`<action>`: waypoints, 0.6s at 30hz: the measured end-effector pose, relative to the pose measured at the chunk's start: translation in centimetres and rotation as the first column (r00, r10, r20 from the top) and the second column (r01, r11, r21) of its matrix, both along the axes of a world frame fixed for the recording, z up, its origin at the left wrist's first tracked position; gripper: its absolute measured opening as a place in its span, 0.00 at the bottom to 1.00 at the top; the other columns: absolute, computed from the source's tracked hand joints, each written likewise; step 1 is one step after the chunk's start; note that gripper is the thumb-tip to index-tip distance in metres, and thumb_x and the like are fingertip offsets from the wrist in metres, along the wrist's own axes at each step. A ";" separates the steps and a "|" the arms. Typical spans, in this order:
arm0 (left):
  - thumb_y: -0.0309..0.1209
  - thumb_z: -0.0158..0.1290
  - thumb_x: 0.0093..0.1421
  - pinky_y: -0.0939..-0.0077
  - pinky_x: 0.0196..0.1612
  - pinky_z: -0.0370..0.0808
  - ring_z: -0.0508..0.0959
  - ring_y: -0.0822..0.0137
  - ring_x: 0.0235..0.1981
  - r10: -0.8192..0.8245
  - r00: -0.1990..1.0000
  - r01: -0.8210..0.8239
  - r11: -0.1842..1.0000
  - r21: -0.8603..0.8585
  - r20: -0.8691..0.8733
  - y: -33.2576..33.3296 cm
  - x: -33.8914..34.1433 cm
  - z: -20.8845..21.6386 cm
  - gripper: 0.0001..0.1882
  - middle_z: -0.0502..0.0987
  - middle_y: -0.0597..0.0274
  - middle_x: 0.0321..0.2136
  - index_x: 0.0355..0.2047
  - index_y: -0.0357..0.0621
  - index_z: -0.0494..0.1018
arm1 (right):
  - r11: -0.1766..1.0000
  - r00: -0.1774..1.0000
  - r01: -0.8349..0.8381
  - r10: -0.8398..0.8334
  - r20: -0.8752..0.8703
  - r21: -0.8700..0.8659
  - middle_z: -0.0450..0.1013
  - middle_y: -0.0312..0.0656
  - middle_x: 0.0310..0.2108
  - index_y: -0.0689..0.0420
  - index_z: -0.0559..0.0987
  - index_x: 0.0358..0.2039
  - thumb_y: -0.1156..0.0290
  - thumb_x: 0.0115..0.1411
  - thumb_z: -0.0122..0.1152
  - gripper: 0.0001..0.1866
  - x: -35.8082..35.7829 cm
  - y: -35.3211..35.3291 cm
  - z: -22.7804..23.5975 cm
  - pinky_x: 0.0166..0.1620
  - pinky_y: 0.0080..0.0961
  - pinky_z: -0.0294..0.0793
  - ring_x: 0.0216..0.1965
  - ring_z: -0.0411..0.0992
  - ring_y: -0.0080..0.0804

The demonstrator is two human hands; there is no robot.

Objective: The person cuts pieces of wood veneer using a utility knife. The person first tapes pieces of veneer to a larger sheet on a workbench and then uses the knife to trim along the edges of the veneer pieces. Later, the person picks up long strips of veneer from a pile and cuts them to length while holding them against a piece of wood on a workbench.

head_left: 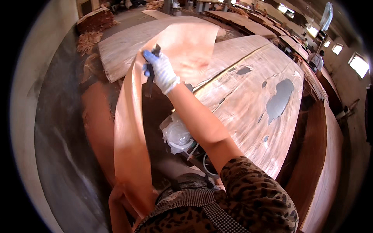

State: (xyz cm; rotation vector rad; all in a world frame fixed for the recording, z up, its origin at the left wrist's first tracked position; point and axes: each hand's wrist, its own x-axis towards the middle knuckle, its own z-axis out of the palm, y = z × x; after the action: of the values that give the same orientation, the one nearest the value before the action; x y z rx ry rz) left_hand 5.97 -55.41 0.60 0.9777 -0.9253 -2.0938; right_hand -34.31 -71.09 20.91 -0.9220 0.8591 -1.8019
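Observation:
My right hand (163,72), in a white glove with blue fingertips, is closed round a dark flat tool (149,86) that looks like a knife blade. Its fingers are right at the edge of a long, thin orange-tan wood veneer sheet (134,167); whether they also pinch it I cannot tell. From near my body the veneer rises and folds over past the glove, its far part spread above the stack. At the lower left my left forearm (119,209) shows beside the veneer's near end, with the fingers hidden.
A pale veneer stack (248,112) with grey-showing holes lies to the right, crossed by a yellowish stick (229,72). Under my right arm sits a plastic-covered container (176,134). More veneer piles (241,21) stand behind, and a person (316,60) is at the far right.

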 end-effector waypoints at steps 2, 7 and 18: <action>0.30 0.49 0.51 0.72 0.43 0.70 0.71 0.65 0.42 -0.062 0.997 0.063 0.998 -0.012 0.053 -2.9 1.3 -1.2 0.21 0.70 0.57 0.41 0.46 0.37 0.63 | 0.994 0.988 -0.096 0.101 0.116 -0.050 0.67 0.36 0.20 0.59 0.70 0.33 0.68 0.55 0.53 0.09 -0.2 -0.2 -3.8 0.15 0.17 0.61 0.15 0.64 0.24; 0.36 0.42 0.59 0.71 0.45 0.67 0.68 0.65 0.43 0.107 0.987 -0.102 0.994 -0.046 0.117 -12.1 9.3 -2.2 0.19 0.67 0.60 0.43 0.48 0.38 0.61 | 0.767 0.365 0.556 0.121 -0.923 0.321 0.72 0.52 0.33 0.53 0.70 0.41 0.62 0.51 0.54 0.17 -7.1 1.1 -23.2 0.41 0.37 0.68 0.39 0.70 0.48; 0.44 0.35 0.62 0.71 0.49 0.63 0.66 0.64 0.47 0.566 0.820 -0.470 0.751 -0.464 0.084 -34.8 4.4 10.6 0.24 0.66 0.57 0.47 0.50 0.38 0.60 | 0.628 0.787 0.472 0.017 -0.617 0.619 0.70 0.47 0.26 0.55 0.71 0.33 0.65 0.51 0.53 0.10 -11.2 -1.6 -33.4 0.30 0.33 0.69 0.27 0.70 0.41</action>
State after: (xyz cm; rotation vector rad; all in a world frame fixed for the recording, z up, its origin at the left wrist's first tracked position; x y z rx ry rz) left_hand 10.39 -90.18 11.23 1.0886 -1.0160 -1.2575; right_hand -45.51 -72.69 -12.54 -0.7898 2.0340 -1.1157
